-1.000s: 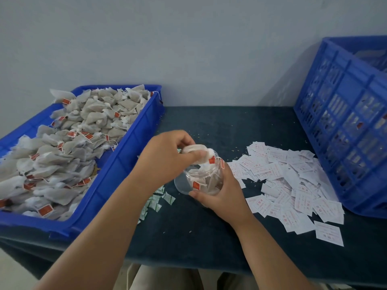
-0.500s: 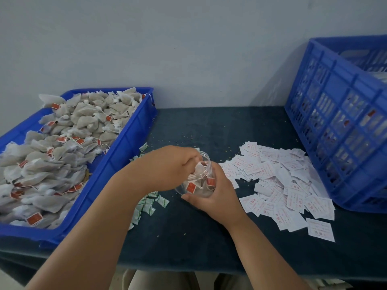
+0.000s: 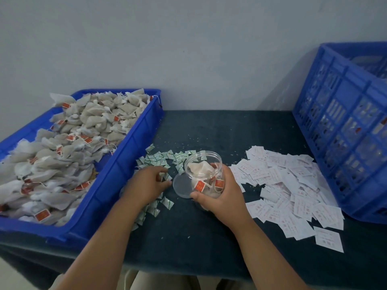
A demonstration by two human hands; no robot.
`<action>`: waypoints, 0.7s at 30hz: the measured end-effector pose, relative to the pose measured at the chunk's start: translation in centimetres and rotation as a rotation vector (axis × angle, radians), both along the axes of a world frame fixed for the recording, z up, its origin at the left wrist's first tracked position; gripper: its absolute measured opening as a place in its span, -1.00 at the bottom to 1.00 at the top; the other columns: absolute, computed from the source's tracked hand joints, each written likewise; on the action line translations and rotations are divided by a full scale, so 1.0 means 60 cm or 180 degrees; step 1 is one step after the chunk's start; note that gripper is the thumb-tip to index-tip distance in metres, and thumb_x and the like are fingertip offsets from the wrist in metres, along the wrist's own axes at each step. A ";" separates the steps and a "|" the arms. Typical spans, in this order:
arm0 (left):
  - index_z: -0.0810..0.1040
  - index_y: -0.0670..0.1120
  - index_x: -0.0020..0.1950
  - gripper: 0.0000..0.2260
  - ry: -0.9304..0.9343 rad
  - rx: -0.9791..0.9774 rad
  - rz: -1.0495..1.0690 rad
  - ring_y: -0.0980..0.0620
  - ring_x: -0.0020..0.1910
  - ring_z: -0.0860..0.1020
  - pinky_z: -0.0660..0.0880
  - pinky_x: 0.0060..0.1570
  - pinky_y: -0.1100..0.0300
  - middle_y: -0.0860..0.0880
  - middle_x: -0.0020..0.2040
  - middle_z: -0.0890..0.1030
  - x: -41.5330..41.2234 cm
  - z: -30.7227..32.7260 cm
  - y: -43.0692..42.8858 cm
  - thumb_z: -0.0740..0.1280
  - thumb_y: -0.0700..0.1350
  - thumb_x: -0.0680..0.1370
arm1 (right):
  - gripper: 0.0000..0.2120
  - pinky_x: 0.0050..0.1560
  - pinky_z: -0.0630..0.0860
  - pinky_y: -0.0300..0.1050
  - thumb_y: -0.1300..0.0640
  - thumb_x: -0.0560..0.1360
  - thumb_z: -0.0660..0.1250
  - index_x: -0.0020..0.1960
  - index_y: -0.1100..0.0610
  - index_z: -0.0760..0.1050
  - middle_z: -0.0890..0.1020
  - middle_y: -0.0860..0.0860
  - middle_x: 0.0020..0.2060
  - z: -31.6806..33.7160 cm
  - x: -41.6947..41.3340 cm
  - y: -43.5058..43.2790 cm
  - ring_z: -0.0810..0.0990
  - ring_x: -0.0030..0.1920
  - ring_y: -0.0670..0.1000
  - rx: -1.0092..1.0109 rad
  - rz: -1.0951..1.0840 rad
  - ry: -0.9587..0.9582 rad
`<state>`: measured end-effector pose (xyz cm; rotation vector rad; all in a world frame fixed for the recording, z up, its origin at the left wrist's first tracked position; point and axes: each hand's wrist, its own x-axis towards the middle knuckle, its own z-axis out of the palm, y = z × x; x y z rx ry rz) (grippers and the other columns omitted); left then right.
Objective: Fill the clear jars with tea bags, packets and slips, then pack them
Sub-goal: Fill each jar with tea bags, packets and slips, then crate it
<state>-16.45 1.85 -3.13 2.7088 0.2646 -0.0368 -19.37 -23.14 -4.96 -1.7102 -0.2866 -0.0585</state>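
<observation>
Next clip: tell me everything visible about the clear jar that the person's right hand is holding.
The clear jar looks like transparent plastic, round and wide-mouthed, with no lid on. It is tilted, its open mouth facing up toward the camera, low over the dark table. Tea bags with red tags partly fill it. The right hand grips its side and underside. A clear round lid lies flat beside it; whether they touch is unclear.
</observation>
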 end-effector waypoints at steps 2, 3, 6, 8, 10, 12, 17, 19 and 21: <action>0.64 0.24 0.30 -0.68 -0.0150 0.0266 -0.0072 0.18 -0.15 0.55 0.54 -0.18 0.14 0.18 -0.09 0.58 0.004 -0.011 0.001 0.46 0.22 0.56 | -0.32 0.11 0.53 -0.45 0.09 0.34 0.74 0.30 -0.23 0.47 0.69 -0.35 0.15 -0.002 0.001 0.000 0.69 0.17 -0.25 0.0025 0.0000 0.0005; 0.65 0.26 0.27 -0.73 -0.0186 0.0384 -0.0114 0.16 -0.15 0.56 0.56 -0.18 0.13 0.16 -0.08 0.60 0.006 -0.015 0.002 0.44 0.22 0.57 | -0.33 0.11 0.54 -0.45 0.11 0.35 0.73 0.30 -0.22 0.47 0.70 -0.35 0.15 -0.003 0.001 0.000 0.70 0.17 -0.25 0.0040 -0.0001 0.0004; 0.71 0.20 0.18 -0.84 -0.0542 0.0549 -0.0236 0.09 -0.12 0.52 0.49 -0.19 0.14 0.11 -0.03 0.56 0.008 -0.023 0.000 0.38 0.11 0.64 | -0.33 0.10 0.54 -0.45 0.05 0.33 0.72 0.30 -0.25 0.47 0.70 -0.35 0.16 -0.002 0.000 0.002 0.70 0.17 -0.24 0.0076 0.0012 -0.0002; 0.73 0.08 0.14 -0.85 -0.0940 0.0279 -0.0109 0.07 -0.09 0.51 0.51 -0.13 0.10 0.08 -0.02 0.54 0.006 -0.022 -0.006 0.37 0.03 0.67 | -0.32 0.12 0.55 -0.43 -0.06 0.29 0.71 0.29 -0.33 0.46 0.69 -0.35 0.18 0.000 -0.001 0.003 0.70 0.18 -0.24 0.0074 0.0003 -0.0012; 0.69 0.00 0.08 -0.84 -0.1260 -0.0252 0.0141 0.09 -0.13 0.56 0.59 -0.04 0.01 0.08 -0.06 0.61 0.002 -0.006 -0.012 0.32 -0.02 0.70 | -0.33 0.14 0.56 -0.41 -0.14 0.27 0.69 0.25 -0.45 0.45 0.69 -0.35 0.19 0.000 -0.001 0.004 0.70 0.19 -0.23 0.0070 -0.0011 -0.0017; 0.64 0.02 0.06 -0.82 -0.1504 -0.0862 0.0407 0.17 -0.16 0.63 0.63 -0.03 0.02 0.12 -0.14 0.67 -0.004 0.028 -0.023 0.25 -0.03 0.73 | -0.33 0.16 0.57 -0.39 -0.15 0.27 0.69 0.24 -0.49 0.44 0.69 -0.32 0.20 -0.001 -0.001 0.004 0.70 0.20 -0.21 0.0080 -0.0014 -0.0052; 0.59 0.16 0.12 -0.93 -0.1787 -0.2027 0.0029 0.28 -0.18 0.68 0.50 -0.23 0.46 0.19 -0.15 0.74 -0.033 0.142 -0.073 0.32 0.01 0.68 | -0.30 0.22 0.57 -0.34 -0.16 0.28 0.70 0.26 -0.52 0.43 0.66 -0.34 0.24 -0.001 0.000 0.004 0.68 0.25 -0.20 0.0066 -0.0018 -0.0188; 0.66 0.15 0.01 -0.98 -0.1626 -0.1954 -0.0449 0.33 -0.26 0.64 0.46 -0.27 0.50 0.20 -0.17 0.74 -0.043 0.163 -0.097 0.43 0.02 0.62 | -0.29 0.25 0.59 -0.29 -0.16 0.29 0.71 0.30 -0.47 0.43 0.66 -0.30 0.26 0.001 -0.002 0.004 0.68 0.28 -0.16 0.0099 -0.0033 -0.0245; 0.71 0.18 -0.10 -0.94 -0.1445 -0.1581 -0.0769 0.34 -0.20 0.60 0.44 -0.20 0.48 0.24 -0.14 0.71 -0.048 0.162 -0.113 0.52 0.01 0.55 | -0.28 0.25 0.59 -0.26 -0.13 0.32 0.72 0.35 -0.39 0.45 0.67 -0.23 0.28 0.001 -0.004 0.005 0.68 0.30 -0.10 0.0165 -0.0054 -0.0344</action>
